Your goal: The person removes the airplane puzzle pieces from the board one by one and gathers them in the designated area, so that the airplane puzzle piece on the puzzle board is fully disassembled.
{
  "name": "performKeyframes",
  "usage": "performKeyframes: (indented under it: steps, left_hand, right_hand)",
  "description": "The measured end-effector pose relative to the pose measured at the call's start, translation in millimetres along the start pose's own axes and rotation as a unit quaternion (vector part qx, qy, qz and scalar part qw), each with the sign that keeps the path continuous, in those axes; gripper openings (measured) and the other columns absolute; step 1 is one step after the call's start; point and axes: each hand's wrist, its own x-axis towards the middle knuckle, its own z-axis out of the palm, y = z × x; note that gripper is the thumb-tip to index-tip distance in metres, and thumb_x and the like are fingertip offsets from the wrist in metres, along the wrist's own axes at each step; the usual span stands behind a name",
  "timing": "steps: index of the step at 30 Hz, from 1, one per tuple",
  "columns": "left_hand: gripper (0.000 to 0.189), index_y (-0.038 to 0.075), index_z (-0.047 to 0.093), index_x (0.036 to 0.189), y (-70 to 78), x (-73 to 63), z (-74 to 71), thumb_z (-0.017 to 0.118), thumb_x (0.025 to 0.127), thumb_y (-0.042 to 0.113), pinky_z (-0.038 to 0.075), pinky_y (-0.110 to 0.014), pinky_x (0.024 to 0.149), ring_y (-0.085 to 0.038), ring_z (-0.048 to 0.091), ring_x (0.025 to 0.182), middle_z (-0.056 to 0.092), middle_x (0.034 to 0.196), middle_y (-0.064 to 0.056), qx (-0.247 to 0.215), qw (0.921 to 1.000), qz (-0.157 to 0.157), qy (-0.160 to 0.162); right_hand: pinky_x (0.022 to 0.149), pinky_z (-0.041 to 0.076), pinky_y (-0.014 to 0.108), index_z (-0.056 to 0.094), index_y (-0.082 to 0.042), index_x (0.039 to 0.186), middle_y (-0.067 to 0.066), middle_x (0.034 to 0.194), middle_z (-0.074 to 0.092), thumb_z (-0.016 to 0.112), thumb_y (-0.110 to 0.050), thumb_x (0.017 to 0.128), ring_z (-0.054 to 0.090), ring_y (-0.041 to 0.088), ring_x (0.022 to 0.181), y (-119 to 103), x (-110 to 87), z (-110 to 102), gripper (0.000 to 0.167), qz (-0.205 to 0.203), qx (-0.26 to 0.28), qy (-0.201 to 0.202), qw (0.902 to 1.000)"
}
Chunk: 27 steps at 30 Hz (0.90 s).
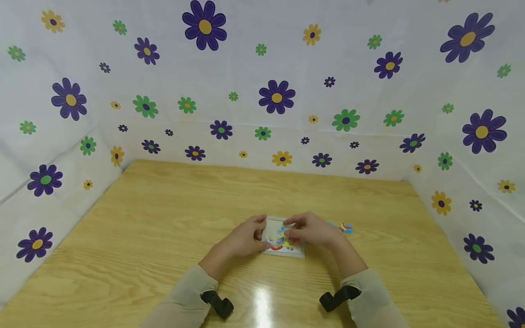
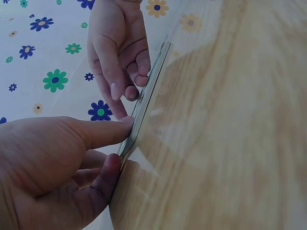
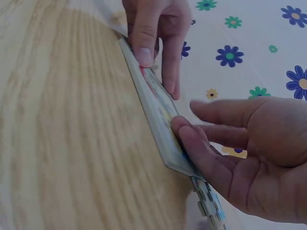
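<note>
A small picture puzzle in a pale frame (image 1: 284,254) lies on the table, partly filled with colourful pieces. My left hand (image 1: 245,237) grips the frame's left side, thumb near the front corner and another finger at the far corner. In the left wrist view, that hand's thumb (image 2: 108,132) lies on the frame's edge. Over the right part of the puzzle is my right hand (image 1: 313,229), fingers loosely bent and fingertips at the pieces. The right wrist view shows the right hand (image 3: 259,148) with its digits apart and no piece visible between them.
Several loose, joined-looking puzzle pieces (image 1: 344,227) lie just right of the frame, partly behind the right hand. The wooden table (image 1: 172,205) is bordered by a white cloth (image 1: 242,64) printed with flowers. Black straps (image 1: 340,298) circle both sleeves.
</note>
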Motion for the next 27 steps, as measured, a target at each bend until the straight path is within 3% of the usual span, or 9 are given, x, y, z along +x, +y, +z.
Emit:
performKeyframes:
  steps: [7, 14, 18, 27]
  left_hand:
    - [0.071, -0.008, 0.038, 0.148, 2.3, 1.4, 2.0, 0.072, 0.093, 0.021, 0.040, -0.024, 0.074, -0.013, 0.049, 0.086, 0.030, 0.163, -0.013, 0.005, 1.0000, -0.005, -0.003]
    - [0.071, -0.008, 0.038, 0.148, -0.4, 1.2, 2.9, 0.073, 0.093, 0.019, 0.039, -0.023, 0.073, -0.012, 0.047, 0.086, 0.029, 0.163, -0.013, -0.007, 1.0000, -0.005, -0.004]
    - [0.073, -0.008, 0.036, 0.149, -1.8, 0.5, 3.0, 0.072, 0.093, 0.021, 0.039, -0.022, 0.071, -0.012, 0.047, 0.081, 0.026, 0.164, -0.015, -0.006, 0.9999, -0.002, -0.012]
    - [0.070, -0.007, 0.039, 0.149, -1.2, 0.9, 1.6, 0.072, 0.093, 0.020, 0.039, -0.024, 0.073, -0.013, 0.047, 0.082, 0.030, 0.162, -0.014, 0.001, 1.0000, -0.003, -0.002]
  right_hand:
    - [0.065, 0.057, 0.028, 0.065, 0.008, 0.119, 0.011, 0.082, 0.067, 0.062, -0.003, 0.097, 0.065, 0.013, 0.069, -3.2, -1.0, 7.9, 0.025, -0.006, -0.020, 0.036, 0.9991]
    - [0.071, 0.060, 0.032, 0.061, 0.006, 0.114, 0.014, 0.096, 0.063, 0.064, -0.006, 0.096, 0.068, 0.016, 0.075, -4.2, -2.4, 7.2, 0.021, 0.011, 0.031, 0.054, 0.9980]
    - [0.071, 0.060, 0.032, 0.062, 0.004, 0.110, 0.014, 0.098, 0.065, 0.065, -0.008, 0.097, 0.068, 0.017, 0.077, -2.2, -5.0, 2.5, 0.019, 0.019, 0.029, 0.065, 0.9972]
    - [0.076, 0.058, 0.027, 0.063, 0.003, 0.126, 0.014, 0.099, 0.063, 0.060, -0.006, 0.099, 0.067, 0.015, 0.081, 10.5, -14.1, -9.9, 0.028, 0.024, 0.079, 0.047, 0.9955]
